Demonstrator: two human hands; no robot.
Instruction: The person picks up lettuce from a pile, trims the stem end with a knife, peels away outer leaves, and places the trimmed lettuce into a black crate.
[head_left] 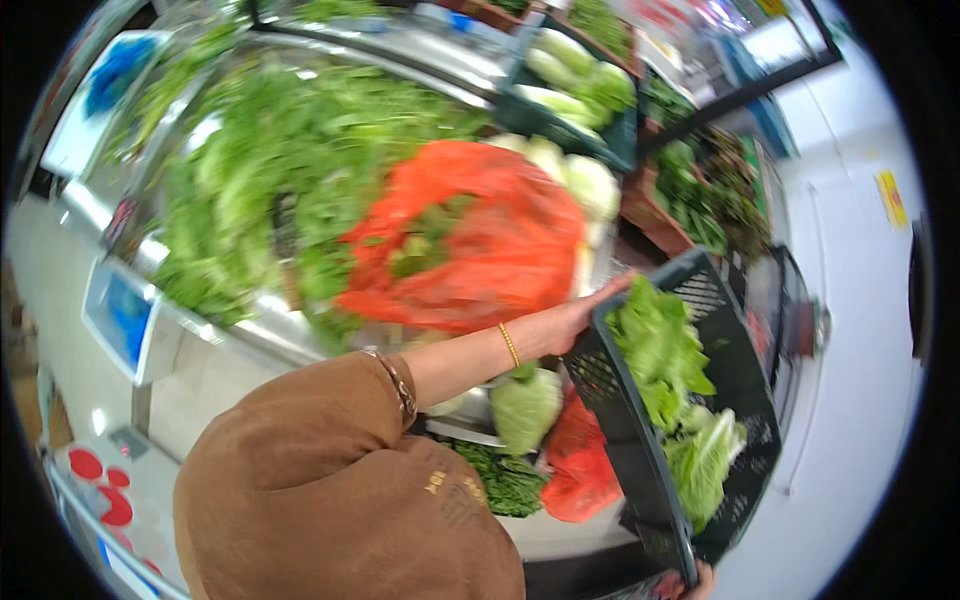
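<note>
A dark perforated plastic crate (640, 430) is held tilted at the right, with loose green lettuce leaves (660, 345) and a leafy lettuce head (705, 465) inside. My left hand (590, 310), below a gold bracelet, is closed on its far left corner. At the near end, my right hand (703, 580) grips the rim; only a few fingers show at the picture's lower edge. Just beyond my left forearm lies a large open red plastic bag (500, 240) with some greens in it. Under that arm sits a pale green cabbage (527, 410).
A wide heap of leafy greens (300, 150) covers the metal counter at left. A green crate of Chinese cabbages (570, 80) stands at the back. Brown crates hold dark greens (690, 195). Another red bag (582, 460) lies beside the held crate. A white wall (850, 330) bounds the right.
</note>
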